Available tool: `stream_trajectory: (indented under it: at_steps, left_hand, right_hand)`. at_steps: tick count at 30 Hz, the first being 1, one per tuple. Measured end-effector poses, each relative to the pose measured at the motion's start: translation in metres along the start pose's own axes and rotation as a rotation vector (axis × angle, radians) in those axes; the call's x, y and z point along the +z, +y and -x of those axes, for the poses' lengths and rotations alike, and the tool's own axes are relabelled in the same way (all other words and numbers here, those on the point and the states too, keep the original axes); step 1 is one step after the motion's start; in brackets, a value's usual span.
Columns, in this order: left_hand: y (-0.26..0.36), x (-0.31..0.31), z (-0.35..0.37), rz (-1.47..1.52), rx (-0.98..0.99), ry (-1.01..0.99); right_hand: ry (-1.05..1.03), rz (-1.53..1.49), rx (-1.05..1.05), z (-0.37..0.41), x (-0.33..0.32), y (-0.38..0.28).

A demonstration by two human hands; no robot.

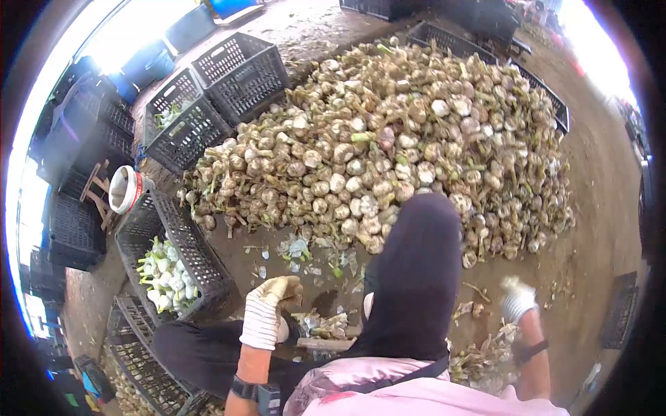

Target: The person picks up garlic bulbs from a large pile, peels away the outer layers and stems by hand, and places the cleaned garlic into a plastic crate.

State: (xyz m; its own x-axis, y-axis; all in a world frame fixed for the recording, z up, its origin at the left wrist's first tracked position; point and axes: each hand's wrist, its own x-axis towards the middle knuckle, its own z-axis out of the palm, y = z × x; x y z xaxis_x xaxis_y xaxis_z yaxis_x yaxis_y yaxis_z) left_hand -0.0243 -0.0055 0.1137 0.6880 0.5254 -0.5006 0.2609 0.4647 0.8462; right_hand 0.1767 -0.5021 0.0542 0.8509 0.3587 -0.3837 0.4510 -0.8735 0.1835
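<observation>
My left hand (pixel 272 299), in a white knit glove with a tan coated palm, is held over the ground in front of my folded leg. Its fingers are curled closed, and whatever may be in them is hidden. My right hand (pixel 518 299), gloved the same way, is out to the right of my raised knee, smeared by motion, so its grip does not show. A large heap of untrimmed garlic bulbs (pixel 333 166) with dirty stems lies before me. Cut stems and roots (pixel 485 357) are scattered below my right hand.
A black crate (pixel 201 256) at my left contains cleaned white garlic (pixel 168 277). Behind it stands a white bucket (pixel 126 190). More black crates (pixel 243 76) border the heap. Another slatted crate (pixel 149 360) is beside my left leg. Peel scraps (pixel 298 247) litter the floor.
</observation>
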Motion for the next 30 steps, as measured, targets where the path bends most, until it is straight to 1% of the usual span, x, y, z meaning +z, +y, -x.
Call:
stream_trajectory:
  at_steps: [1, 2, 3, 4, 5, 6, 7, 8, 9, 10, 11, 12, 13, 14, 16, 18, 19, 20, 22, 23, 24, 26, 27, 28, 30]
  left_hand:
    - [0.000, 0.006, -0.007, 0.115, 0.026, 0.143]
    - [0.000, 0.005, -0.013, 0.132, 0.032, 0.145]
    - [0.002, 0.002, -0.018, 0.230, 0.048, 0.103]
    - [0.004, -0.002, -0.024, 0.331, 0.068, 0.058]
    - [0.003, -0.006, -0.034, 0.330, 0.001, 0.130]
    - [-0.001, -0.013, -0.047, 0.366, -0.013, 0.136]
    - [-0.005, -0.019, -0.058, 0.458, -0.040, 0.132]
    - [-0.006, -0.024, -0.066, 0.547, -0.069, 0.128]
    - [-0.005, -0.025, -0.073, 0.638, -0.144, 0.254]
    - [-0.023, -0.036, -0.085, 0.757, -0.110, 0.227]
    - [-0.028, -0.040, -0.090, 0.801, -0.148, 0.287]
    - [-0.033, -0.044, -0.094, 0.847, -0.185, 0.349]
    - [-0.040, -0.054, -0.097, 0.864, -0.238, 0.307]
    - [-0.043, -0.060, -0.099, 0.859, -0.208, 0.301]
    - [-0.050, -0.072, -0.106, 0.799, -0.149, 0.471]
    - [-0.051, -0.091, -0.109, 0.772, -0.161, 0.491]
    - [-0.054, -0.098, -0.108, 0.730, -0.190, 0.489]
    - [-0.057, -0.101, -0.107, 0.745, -0.188, 0.503]
    - [-0.065, -0.107, -0.104, 0.826, -0.214, 0.539]
    - [-0.073, -0.110, -0.103, 0.805, -0.163, 0.495]
    - [-0.077, -0.111, -0.105, 0.812, -0.161, 0.498]
    - [-0.082, -0.112, -0.108, 0.786, -0.191, 0.518]
    - [-0.074, -0.113, -0.107, 0.771, -0.223, 0.509]
    - [-0.065, -0.113, -0.107, 0.776, -0.227, 0.519]
    - [-0.048, -0.110, -0.110, 0.619, -0.204, 0.630]
  right_hand:
    - [0.198, 0.092, 0.165, -0.026, -0.058, -0.013]
    - [0.339, 0.195, 0.251, -0.034, -0.144, -0.049]
    - [0.650, 0.028, 0.173, -0.049, -0.173, -0.046]
    - [0.962, -0.353, -0.093, -0.054, -0.218, -0.068]
    - [0.952, -0.544, -0.263, -0.056, -0.265, -0.098]
    - [0.824, -0.885, -0.366, -0.059, -0.295, -0.134]
    - [0.676, -0.918, -0.425, -0.066, -0.322, -0.173]
    - [0.658, -0.740, -0.629, -0.085, -0.335, -0.205]
    - [0.491, -0.885, -0.776, -0.117, -0.327, -0.238]
    - [0.371, -0.860, -0.828, -0.140, -0.323, -0.282]
    - [0.013, -1.041, -0.741, -0.165, -0.310, -0.322]
    - [-0.025, -0.877, -0.820, -0.204, -0.282, -0.360]
    - [-0.064, -0.903, -0.804, -0.228, -0.249, -0.405]
    - [-0.117, -0.900, -0.827, -0.248, -0.223, -0.447]
    - [-0.382, -0.863, -0.814, -0.263, -0.200, -0.523]
    - [-0.176, -0.749, -0.886, -0.265, -0.186, -0.584]
    - [0.024, -0.724, -0.994, -0.267, -0.188, -0.607]
    - [0.138, -0.734, -0.973, -0.276, -0.190, -0.630]
    - [0.449, -0.743, -0.902, -0.299, -0.212, -0.666]
    - [0.572, -0.693, -0.874, -0.316, -0.227, -0.682]
    - [0.693, -0.637, -0.843, -0.333, -0.238, -0.695]
    - [0.819, -0.556, -1.045, -0.366, -0.240, -0.718]
    - [0.366, -0.153, -0.947, -0.367, -0.252, -0.728]
    - [0.303, -0.093, -0.929, -0.360, -0.252, -0.727]
    - [0.402, -0.040, -0.934, -0.366, -0.232, -0.728]
